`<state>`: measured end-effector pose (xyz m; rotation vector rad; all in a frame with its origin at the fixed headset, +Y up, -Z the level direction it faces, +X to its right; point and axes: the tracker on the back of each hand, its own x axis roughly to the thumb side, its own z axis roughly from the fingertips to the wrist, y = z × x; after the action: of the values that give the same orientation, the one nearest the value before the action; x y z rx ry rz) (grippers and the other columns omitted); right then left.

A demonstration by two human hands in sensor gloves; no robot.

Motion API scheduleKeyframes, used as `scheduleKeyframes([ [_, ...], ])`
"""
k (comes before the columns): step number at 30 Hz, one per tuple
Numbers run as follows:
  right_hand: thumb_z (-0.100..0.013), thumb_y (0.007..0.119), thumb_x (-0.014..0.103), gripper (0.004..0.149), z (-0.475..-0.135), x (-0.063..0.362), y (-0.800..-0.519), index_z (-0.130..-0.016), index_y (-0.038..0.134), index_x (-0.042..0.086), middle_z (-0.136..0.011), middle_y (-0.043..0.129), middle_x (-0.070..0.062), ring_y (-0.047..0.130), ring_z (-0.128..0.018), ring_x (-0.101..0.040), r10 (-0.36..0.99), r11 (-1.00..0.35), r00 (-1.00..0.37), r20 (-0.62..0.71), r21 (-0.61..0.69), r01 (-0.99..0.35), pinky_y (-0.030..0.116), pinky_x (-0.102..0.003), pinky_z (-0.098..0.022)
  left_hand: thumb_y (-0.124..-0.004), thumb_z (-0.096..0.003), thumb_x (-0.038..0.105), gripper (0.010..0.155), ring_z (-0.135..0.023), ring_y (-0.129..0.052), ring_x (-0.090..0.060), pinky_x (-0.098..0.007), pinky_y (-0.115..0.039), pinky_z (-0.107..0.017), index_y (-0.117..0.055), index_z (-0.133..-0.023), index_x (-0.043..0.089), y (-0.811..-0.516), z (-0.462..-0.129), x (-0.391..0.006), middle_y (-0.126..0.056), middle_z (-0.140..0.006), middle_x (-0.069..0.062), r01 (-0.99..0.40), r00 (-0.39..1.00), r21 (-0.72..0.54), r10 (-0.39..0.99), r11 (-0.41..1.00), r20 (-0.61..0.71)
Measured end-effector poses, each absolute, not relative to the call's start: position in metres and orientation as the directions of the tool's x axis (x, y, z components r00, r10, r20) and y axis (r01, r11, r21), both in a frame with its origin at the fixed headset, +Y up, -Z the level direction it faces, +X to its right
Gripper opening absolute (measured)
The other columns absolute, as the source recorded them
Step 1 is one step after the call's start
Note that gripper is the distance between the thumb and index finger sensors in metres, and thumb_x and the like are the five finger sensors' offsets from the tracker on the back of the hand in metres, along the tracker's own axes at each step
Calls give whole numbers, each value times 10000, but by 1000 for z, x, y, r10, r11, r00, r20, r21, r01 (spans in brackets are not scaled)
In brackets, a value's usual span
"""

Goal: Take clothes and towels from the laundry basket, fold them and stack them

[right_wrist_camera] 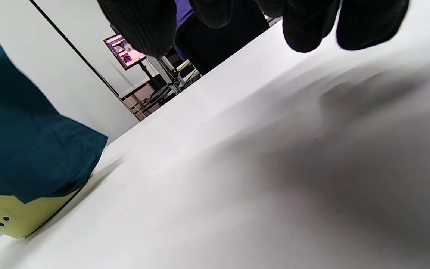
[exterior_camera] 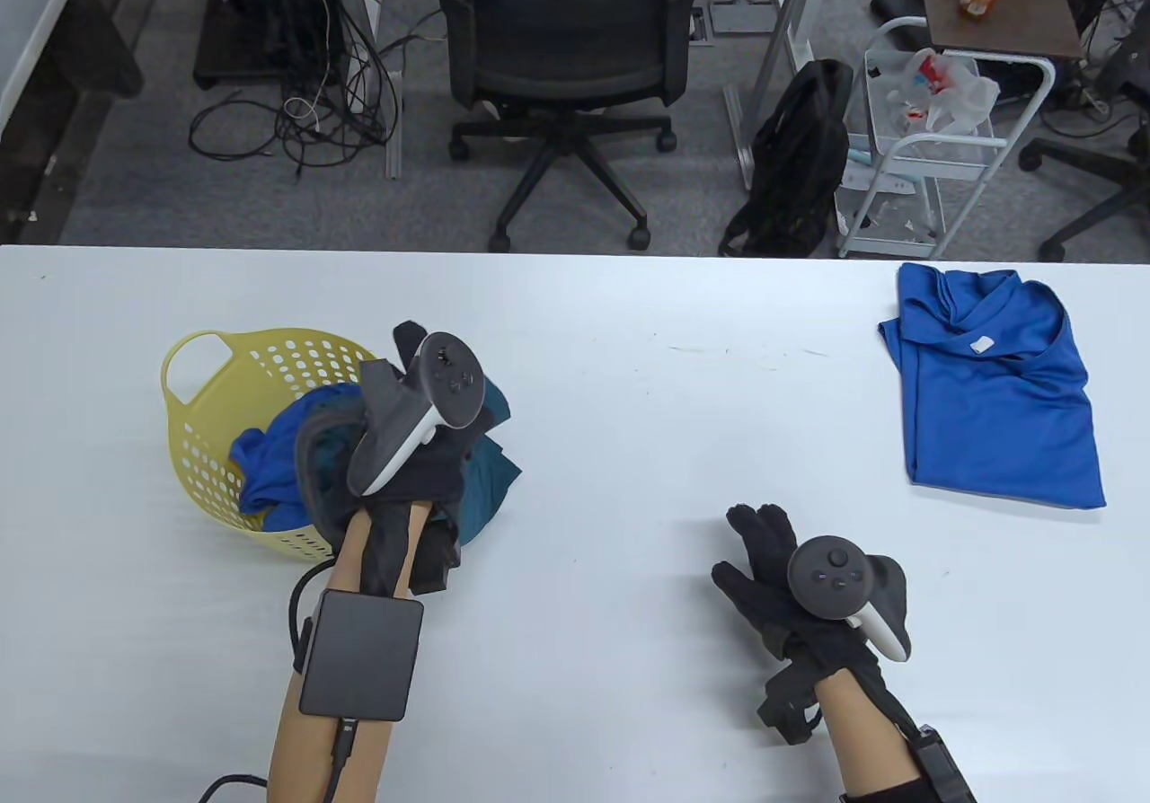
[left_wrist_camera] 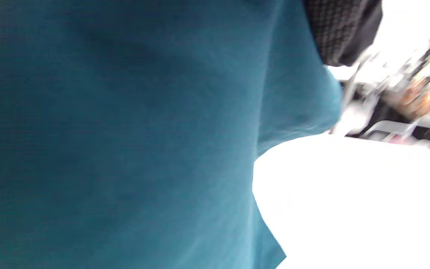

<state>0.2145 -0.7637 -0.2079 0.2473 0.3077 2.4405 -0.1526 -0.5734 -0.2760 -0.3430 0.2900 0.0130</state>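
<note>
A yellow laundry basket (exterior_camera: 207, 363) stands on the white table at the left, with a blue garment (exterior_camera: 269, 471) and a teal garment (exterior_camera: 490, 480) in it. My left hand (exterior_camera: 395, 426) is over the basket and holds the teal garment, which hangs over the basket's right rim. The teal cloth (left_wrist_camera: 125, 130) fills the left wrist view. My right hand (exterior_camera: 764, 560) hovers over the bare table with its fingers spread, holding nothing; its fingertips (right_wrist_camera: 308, 26) hang in above the table. The right wrist view also shows the teal garment (right_wrist_camera: 24, 149) over the basket (right_wrist_camera: 9, 216). A folded blue shirt (exterior_camera: 997, 390) lies at the right.
The white table (exterior_camera: 584, 372) spans the view. Beyond its far edge stand an office chair (exterior_camera: 566, 57), a black backpack (exterior_camera: 795, 156) and a white wire cart (exterior_camera: 934, 147).
</note>
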Motion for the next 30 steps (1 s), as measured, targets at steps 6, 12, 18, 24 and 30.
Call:
scheduleKeyframes([
  [6, -664, 672, 329, 705, -208, 215, -764, -1186, 330, 1, -1143, 235, -431, 495, -975, -646, 632, -759, -768, 97, 278, -589, 545, -769, -639, -904, -529, 494, 1063, -460, -982, -83, -256, -901, -317, -295, -1236, -14, -579, -282, -146, -841, -1032, -274, 58, 922, -424, -211, 904, -325],
  [12, -663, 673, 327, 700, -209, 218, -765, -1184, 339, 0, -1144, 241, -430, 502, -974, -643, 640, -753, -763, 89, 274, -599, 547, -768, -638, -862, -614, 365, 615, -439, -990, -60, -249, -919, -321, -673, -1141, 111, -575, -278, -144, -896, -950, -198, 134, 895, -371, -273, 919, -352],
  [18, -663, 673, 327, 698, -211, 222, -766, -1183, 344, 0, -1144, 245, -430, 505, -971, -645, 648, -744, -758, 73, 274, -609, 546, -767, -641, -811, -640, 332, 435, -476, -976, -54, -248, -924, -340, -761, -1038, 164, -540, -258, -140, -884, -897, -166, 209, 892, -157, -254, 965, -373],
  [24, -664, 665, 335, 695, -213, 231, -762, -1183, 345, 1, -1146, 267, -424, 526, -972, -632, 723, -680, -688, 67, 243, -691, 558, -762, -637, -720, -650, 346, 430, -538, -951, -39, -253, -930, -403, -657, -1043, 182, -483, -194, -107, -793, -947, -121, -162, 986, 642, 148, 749, 76],
  [30, -647, 480, 598, 890, -213, 233, -766, -1211, 148, -5, -1152, 243, -477, 581, -976, -654, 1000, 13, 19, 7, 501, -865, 608, -795, -604, -699, -654, 342, 434, -604, -947, -65, -281, -924, -463, -617, -1055, 199, -507, -163, -64, -746, -989, -109, -762, 597, 249, 500, 598, 627],
])
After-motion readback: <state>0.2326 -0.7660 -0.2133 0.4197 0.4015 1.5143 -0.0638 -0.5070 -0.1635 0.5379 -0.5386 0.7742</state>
